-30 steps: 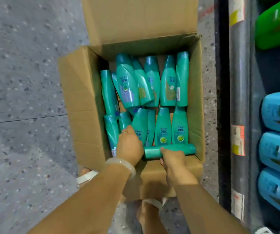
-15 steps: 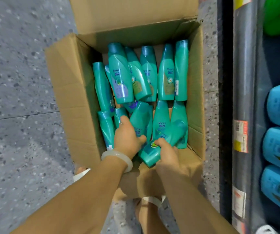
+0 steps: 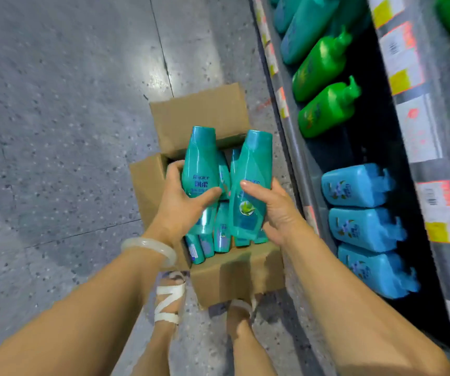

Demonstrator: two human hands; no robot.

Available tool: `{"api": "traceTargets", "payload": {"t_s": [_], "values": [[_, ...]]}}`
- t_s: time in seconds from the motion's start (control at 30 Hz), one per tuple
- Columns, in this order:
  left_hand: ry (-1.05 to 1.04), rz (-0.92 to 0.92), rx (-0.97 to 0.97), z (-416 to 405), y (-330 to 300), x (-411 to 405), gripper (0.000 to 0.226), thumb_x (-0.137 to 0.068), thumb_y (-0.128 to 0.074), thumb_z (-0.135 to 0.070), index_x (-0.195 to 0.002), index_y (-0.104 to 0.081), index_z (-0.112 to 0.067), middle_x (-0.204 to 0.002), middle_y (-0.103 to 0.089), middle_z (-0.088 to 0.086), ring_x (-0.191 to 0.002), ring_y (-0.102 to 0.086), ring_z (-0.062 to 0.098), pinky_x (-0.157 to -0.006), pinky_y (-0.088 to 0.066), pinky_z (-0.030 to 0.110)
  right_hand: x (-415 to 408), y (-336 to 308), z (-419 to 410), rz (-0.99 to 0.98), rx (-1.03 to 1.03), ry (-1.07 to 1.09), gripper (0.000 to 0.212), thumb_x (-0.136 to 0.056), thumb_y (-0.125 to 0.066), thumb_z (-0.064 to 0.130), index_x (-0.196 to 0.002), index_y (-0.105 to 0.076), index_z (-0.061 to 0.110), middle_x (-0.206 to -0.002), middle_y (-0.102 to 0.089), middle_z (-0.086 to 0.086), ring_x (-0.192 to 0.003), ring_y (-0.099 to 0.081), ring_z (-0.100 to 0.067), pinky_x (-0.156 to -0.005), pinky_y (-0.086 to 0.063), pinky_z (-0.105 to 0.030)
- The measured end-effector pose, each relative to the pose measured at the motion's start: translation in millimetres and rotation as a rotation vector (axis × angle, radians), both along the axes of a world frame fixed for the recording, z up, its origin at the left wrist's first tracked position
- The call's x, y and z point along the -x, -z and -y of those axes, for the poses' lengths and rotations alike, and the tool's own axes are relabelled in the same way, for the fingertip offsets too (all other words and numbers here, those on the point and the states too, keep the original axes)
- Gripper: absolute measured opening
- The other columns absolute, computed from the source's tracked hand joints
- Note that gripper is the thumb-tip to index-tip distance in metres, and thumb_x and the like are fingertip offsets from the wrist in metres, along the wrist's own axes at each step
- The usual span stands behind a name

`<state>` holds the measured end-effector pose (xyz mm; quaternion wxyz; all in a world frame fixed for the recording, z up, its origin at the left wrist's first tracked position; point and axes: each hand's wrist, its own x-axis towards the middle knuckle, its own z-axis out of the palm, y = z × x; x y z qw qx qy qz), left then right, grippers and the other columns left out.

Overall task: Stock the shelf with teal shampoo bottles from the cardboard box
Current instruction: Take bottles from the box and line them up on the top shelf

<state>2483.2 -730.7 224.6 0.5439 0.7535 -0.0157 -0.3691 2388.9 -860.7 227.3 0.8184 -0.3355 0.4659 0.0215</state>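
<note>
box [image 3: 234, 272] on floor [image 3: 63, 131], shelf [image 3: 359, 147] to its right

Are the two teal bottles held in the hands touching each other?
Apart. The head view shows a clear gap between the left hand's bottle and the right hand's bottle, with boxed bottles visible through it.

Two teal shampoo bottles, one [image 3: 200, 164] beside the other [image 3: 251, 185], are showing as smooth, glossy plastic, catching soft highlights, with slick printed labels. The cardboard box [image 3: 234, 272] is looking matt and fibrous, plain brown paperboard with creased flaps. The floor [image 3: 55, 118] is appearing as polished speckled stone, grey, reflecting a pale sheen. A bangle [image 3: 150, 249] is looking milky, translucent and smooth. The green bottles [image 3: 324, 109] and blue bottles [image 3: 354, 185] are shining as glossy plastic. The shelf [image 3: 297, 153] edge is looking like dull grey metal carrying paper price tags [image 3: 435, 210]. The sandal straps [image 3: 168, 297] are looking white and matt.
</note>
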Motion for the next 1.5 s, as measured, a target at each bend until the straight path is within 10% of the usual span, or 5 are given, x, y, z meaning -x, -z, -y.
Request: {"api": "traceTargets", "payload": {"t_s": [0.4, 0.83, 1.17, 1.5], "values": [[0.297, 0.322, 0.380, 31, -337, -12, 0.040, -0.076, -0.071, 0.001, -0.102, -0.043, -0.013, -0.084, -0.058, -0.007, -0.059, -0.059, -0.011, -0.051, -0.046, 0.007, 20, -338, 0, 0.315, 0.437, 0.218, 0.031, -0.065, -0.075, 0.008, -0.093, -0.068, 0.020, -0.085, -0.074, -0.002, -0.073, -0.070, -0.017, -0.074, -0.056, -0.035], [0.872, 0.430, 0.790, 82, -594, 175, 0.043, -0.072, -0.074, 0.001, -0.092, -0.046, -0.024, -0.086, -0.064, 0.001, -0.060, -0.062, -0.005, -0.053, -0.051, 0.013, 244, -603, -49, 0.331, 0.917, 0.686, 0.036, -0.064, -0.078, 0.010, -0.097, -0.065, 0.015, -0.086, -0.072, -0.004, -0.074, -0.067, -0.019, -0.075, -0.056, -0.038], [1.129, 0.411, 0.938, 134, -677, 367, 0.042, -0.072, -0.077, -0.008, -0.091, -0.046, -0.028, -0.085, -0.065, -0.003, -0.060, -0.062, -0.005, -0.053, -0.051, 0.015, 441, -690, -44, 0.166, 1.201, 0.961, 0.022, -0.083, -0.065, 0.011, -0.105, -0.062, 0.014, -0.089, -0.072, 0.000, -0.075, -0.069, -0.014, -0.066, -0.057, -0.028], [1.045, 0.358, 0.877, 191, -680, 433, 0.054, -0.076, -0.075, -0.012, -0.116, -0.041, -0.022, -0.095, -0.062, -0.006, -0.078, -0.062, 0.004, -0.058, -0.051, 0.015, 525, -690, 59, -0.053, 1.231, 1.058, 0.030, -0.078, -0.074, 0.018, -0.105, -0.061, 0.021, -0.104, -0.071, 0.001, -0.099, -0.067, -0.021, -0.096, -0.050, -0.045]]}}
